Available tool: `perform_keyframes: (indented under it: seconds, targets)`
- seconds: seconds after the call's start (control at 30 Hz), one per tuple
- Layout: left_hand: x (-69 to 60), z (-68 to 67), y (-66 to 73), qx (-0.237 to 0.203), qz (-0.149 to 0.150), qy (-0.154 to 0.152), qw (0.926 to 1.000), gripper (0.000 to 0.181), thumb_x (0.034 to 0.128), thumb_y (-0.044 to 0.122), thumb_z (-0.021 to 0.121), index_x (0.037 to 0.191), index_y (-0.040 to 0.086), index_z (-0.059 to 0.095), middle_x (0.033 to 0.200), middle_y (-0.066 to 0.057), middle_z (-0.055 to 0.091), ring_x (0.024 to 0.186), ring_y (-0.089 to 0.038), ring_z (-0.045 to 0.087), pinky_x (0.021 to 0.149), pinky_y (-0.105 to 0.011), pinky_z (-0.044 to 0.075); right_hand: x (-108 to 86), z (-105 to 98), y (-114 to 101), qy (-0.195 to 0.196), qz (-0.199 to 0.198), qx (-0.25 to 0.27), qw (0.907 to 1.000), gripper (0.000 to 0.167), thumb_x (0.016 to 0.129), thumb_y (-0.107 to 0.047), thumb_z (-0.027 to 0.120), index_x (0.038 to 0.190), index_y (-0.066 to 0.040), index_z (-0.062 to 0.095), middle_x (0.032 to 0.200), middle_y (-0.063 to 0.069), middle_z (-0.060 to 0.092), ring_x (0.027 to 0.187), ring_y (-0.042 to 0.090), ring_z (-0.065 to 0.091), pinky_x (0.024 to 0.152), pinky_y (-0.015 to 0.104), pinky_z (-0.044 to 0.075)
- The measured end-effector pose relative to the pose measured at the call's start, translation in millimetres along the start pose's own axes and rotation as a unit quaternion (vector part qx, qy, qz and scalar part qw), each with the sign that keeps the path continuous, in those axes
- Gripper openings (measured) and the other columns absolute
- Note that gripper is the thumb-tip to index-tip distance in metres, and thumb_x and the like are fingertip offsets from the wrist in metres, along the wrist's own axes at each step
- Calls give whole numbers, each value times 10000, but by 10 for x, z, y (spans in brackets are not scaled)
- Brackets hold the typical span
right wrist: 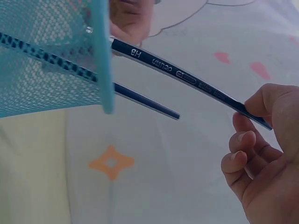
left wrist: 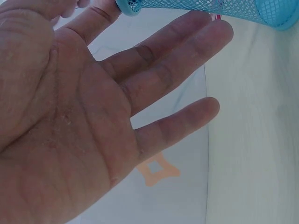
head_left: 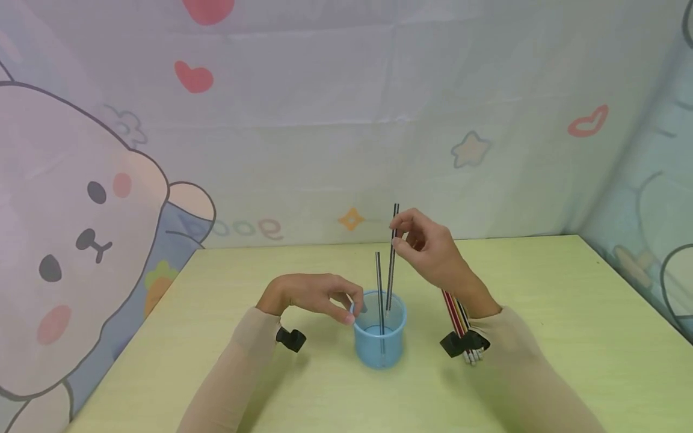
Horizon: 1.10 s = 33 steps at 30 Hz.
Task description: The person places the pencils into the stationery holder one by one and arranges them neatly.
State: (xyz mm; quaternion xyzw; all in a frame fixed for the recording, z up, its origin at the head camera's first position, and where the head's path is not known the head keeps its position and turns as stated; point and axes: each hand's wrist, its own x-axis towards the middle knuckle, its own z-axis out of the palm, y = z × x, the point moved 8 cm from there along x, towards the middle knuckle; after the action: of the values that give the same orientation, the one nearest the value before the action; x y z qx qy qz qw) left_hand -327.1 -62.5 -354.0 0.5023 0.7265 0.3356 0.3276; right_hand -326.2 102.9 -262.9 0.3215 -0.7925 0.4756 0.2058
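Note:
A blue mesh pencil cup [head_left: 373,355] stands upright on the table. My left hand [head_left: 319,294] pinches its rim on the left side between thumb and index finger; the other fingers stretch out beside the mesh in the left wrist view. Above the cup, my right hand [head_left: 428,246] pinches a dark striped pencil [right wrist: 201,86] near its upper end. That pencil is marked HB, and its lower end is within the cup's mouth. A second dark striped pencil [head_left: 378,270] leans inside the cup, its top sticking out above the rim.
Under the right wrist lies a bundle of several striped pencils [head_left: 452,310], red, black and yellowish, partly hidden by the arm. The pale yellow table [head_left: 585,337] ends at a printed cloth backdrop [head_left: 325,150]. A black wrist camera [head_left: 292,339] sits on the left sleeve.

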Motion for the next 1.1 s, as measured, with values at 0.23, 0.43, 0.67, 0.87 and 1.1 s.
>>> perform_keyframes:
  seconds: [0.23,0.43,0.67,0.87,1.1]
  targets:
    - [8,3,-6,74,15,-9,10000,53,970,155,653,970,115,617,1005,-35,605,1113,-320,610,1019,-410,473,-34,399,110,-789,-178,-697,9943,205,890,-8,614,1056,-129,628,835,-33,644,557,107,496,502,256,427]
    - [14,-3,0,93,-36,-33,9999,59,967,158,661,981,122,617,1018,-41,602,1113,-307,620,1017,-434,473,-90,578,199,-1349,150,-1016,9855,232,842,-24,606,1044,-136,626,830,-52,634,516,79,435,493,240,385]
    - [8,-10,5,140,-96,-10,9999,52,967,154,661,988,124,624,1004,-29,606,1114,-284,616,1021,-412,472,-111,682,193,-1679,139,-998,9806,212,858,-33,620,1041,-139,626,831,-69,628,548,87,467,532,243,419]
    - [-1,-13,2,175,-98,21,9998,53,967,147,663,992,126,622,1016,-31,606,1110,-242,611,1024,-370,469,-124,751,143,-1951,-106,-910,9765,204,861,-40,666,1008,-162,595,828,-72,632,598,86,512,557,242,451]
    - [2,-18,1,131,-114,14,9998,56,967,148,665,993,130,619,1033,-40,614,1130,-245,605,1025,-379,469,-147,729,181,-2473,-49,-819,9655,233,893,-66,689,1059,-171,562,900,-37,682,628,103,570,594,256,494]
